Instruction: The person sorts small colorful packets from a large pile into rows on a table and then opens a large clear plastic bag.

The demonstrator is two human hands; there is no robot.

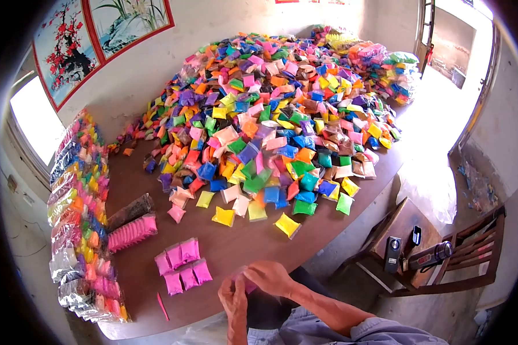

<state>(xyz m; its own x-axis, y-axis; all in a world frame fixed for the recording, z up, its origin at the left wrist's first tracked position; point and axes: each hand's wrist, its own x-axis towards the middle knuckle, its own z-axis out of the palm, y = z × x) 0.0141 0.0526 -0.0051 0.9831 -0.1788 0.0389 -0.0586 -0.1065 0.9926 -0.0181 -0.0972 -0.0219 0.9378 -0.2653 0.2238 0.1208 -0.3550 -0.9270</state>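
Note:
Close together at the table's front edge, my left hand (233,296) and my right hand (266,278) are both closed on a small pink packet (249,286), mostly hidden by the fingers. Left of them on the brown table (224,240), pink packets (188,276) lie in two short rows. A thin pink-red tool (163,306) rests nearer the front edge. Behind the rows, a longer row of pink packets (132,233) sits beside a dark row of packets (130,211).
A large heap of colourful packets (270,126) covers the table's back. Stacked bagged packets (77,218) line its left edge. On the right, a small wooden table (406,233) holds a flask (430,256) and a black device (392,254), beside a wooden chair (472,259).

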